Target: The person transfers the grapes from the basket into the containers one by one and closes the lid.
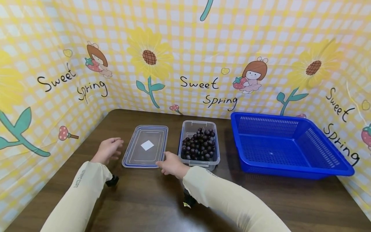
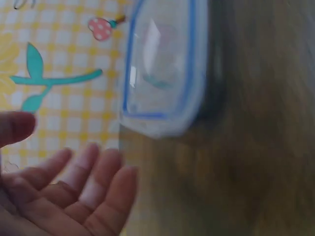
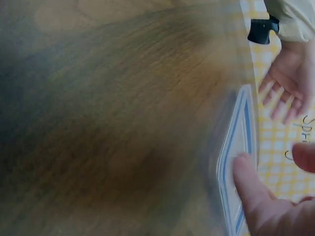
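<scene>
A clear rectangular plastic lid [image 1: 139, 135] with a blue seal and a white square label lies flat on the table. At its near right corner is my right hand [image 1: 173, 165], whose fingertip overlaps the lid's edge in the right wrist view; thumb and finger stand apart there. My left hand [image 1: 107, 150] hovers just left of the lid, palm turned toward it, fingers loosely bent with nothing in them. To the right stands an uncovered clear container [image 1: 213, 163] part filled with dark grapes [image 1: 200, 145]. The lid [image 2: 162, 64] appears blurred in the left wrist view.
A large blue plastic basket [image 1: 269, 153] stands at the right of the brown wooden table [image 1: 139, 199]. Yellow checked cloth [image 1: 191, 58] with printed flowers and lettering forms walls behind and at both sides. Black wrist straps [image 1: 112, 181] show below the cream sleeves.
</scene>
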Tool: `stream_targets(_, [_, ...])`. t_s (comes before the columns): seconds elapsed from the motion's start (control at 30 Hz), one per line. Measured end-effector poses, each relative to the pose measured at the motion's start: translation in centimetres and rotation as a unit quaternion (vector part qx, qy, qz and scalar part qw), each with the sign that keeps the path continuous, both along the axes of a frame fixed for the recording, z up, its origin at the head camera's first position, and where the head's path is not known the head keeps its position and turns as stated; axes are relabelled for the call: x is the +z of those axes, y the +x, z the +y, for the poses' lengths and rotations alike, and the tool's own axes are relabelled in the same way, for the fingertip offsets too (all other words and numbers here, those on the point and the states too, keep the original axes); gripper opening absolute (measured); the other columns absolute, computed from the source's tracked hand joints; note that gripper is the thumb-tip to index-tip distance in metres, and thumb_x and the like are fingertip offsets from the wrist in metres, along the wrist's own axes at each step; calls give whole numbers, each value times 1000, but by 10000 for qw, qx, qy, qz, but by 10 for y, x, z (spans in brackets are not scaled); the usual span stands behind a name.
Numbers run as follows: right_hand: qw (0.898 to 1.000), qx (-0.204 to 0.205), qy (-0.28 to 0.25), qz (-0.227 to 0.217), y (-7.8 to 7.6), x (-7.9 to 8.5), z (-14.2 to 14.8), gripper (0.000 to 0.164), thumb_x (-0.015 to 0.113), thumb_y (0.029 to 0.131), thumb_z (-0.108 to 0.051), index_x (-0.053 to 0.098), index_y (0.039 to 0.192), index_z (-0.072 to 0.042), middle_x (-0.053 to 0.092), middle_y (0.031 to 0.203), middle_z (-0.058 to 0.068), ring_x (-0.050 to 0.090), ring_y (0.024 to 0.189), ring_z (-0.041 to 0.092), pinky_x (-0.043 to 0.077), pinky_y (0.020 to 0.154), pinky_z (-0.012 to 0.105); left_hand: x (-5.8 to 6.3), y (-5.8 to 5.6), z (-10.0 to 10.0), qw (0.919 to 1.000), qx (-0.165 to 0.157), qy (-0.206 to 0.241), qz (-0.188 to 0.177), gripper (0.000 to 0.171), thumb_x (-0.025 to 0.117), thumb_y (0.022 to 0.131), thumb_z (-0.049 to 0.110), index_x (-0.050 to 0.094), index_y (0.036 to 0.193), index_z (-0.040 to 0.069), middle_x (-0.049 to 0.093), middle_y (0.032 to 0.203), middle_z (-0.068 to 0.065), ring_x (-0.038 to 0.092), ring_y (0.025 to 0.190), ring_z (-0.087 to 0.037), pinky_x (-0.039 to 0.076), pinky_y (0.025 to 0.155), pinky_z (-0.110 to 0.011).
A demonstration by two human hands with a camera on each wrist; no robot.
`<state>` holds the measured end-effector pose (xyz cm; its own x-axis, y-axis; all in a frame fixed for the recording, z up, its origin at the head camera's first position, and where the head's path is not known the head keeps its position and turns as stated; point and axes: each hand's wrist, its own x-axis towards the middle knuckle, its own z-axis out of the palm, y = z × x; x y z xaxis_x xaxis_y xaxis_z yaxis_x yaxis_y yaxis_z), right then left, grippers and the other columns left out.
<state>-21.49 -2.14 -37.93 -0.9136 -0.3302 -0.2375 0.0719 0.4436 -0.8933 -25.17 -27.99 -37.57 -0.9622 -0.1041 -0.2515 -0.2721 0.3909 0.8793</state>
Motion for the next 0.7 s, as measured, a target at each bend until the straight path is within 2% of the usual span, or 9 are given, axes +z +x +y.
stream_targets(0.13, [9991,81,217,-349,-2,-2,1,67,65,90,-6,29,143,14,47,136,29,69,80,34,58,67,36,-9,3,-11,9964,-352,-256,-724,61,44,99,24,23,143,-13,46,125,-35,60,68,-16,56,60,-31])
stream_targets(0.2, [9987,78,289,-412,-3,-5,1,68,65,90,-6,28,143,14,44,140,28,68,82,34,58,69,37,-13,4,-15,9938,-508,-380,-917,59,47,98,21,27,140,-15,53,113,-31,62,63,-16,56,58,-30])
stream_targets(0.33, [9982,135,463,-368,-3,-10,1,66,63,92,-7,27,143,14,45,138,28,68,83,31,57,70,38,-17,5,-16,9905,-761,-554,-1007,52,52,96,17,37,131,-18,59,90,-16,61,56,-14,54,53,-27])
stream_targets(0.4, [9980,120,578,-206,-2,-13,-1,62,63,91,-7,32,140,15,55,126,28,69,80,30,57,68,37,-18,8,-16,9879,-918,-678,-1049,44,55,94,18,48,121,-16,59,84,-11,60,55,-14,54,52,-27])
stream_targets(0.43, [9980,57,626,-108,-1,-15,-2,54,64,91,-7,40,134,16,61,115,26,69,77,29,57,66,35,-18,10,-15,9864,-1028,-728,-1054,40,56,93,18,52,115,-15,58,81,-9,60,54,-14,53,52,-26])
stream_targets(0.5, [9974,-112,705,127,-1,-19,-4,32,65,89,-6,55,112,14,68,92,20,69,70,26,56,60,31,-18,15,-16,9835,-1194,-813,-1085,30,58,91,18,60,103,-10,57,77,-6,58,54,-13,52,51,-25])
stream_targets(0.57, [9961,-257,758,364,-1,-22,-6,18,67,86,-4,59,96,9,66,67,13,68,60,23,54,53,28,-17,19,-17,9812,-1310,-875,-1119,23,58,89,18,63,97,-4,57,76,-4,58,54,-13,51,51,-25])
stream_targets(0.6, [9958,-314,746,417,-1,-23,-7,17,67,85,-3,60,95,9,63,60,10,66,56,21,53,50,26,-17,20,-18,9806,-1356,-867,-1119,23,58,89,17,63,97,-4,57,76,-4,58,54,-13,51,51,-25])
stream_targets(0.7, [9967,-320,693,282,-3,-23,-8,24,66,87,-4,59,104,10,58,57,7,60,48,17,53,47,27,-13,18,-18,9797,-1469,-801,-1108,34,57,90,17,56,112,-8,57,80,-6,58,56,-13,52,52,-26])
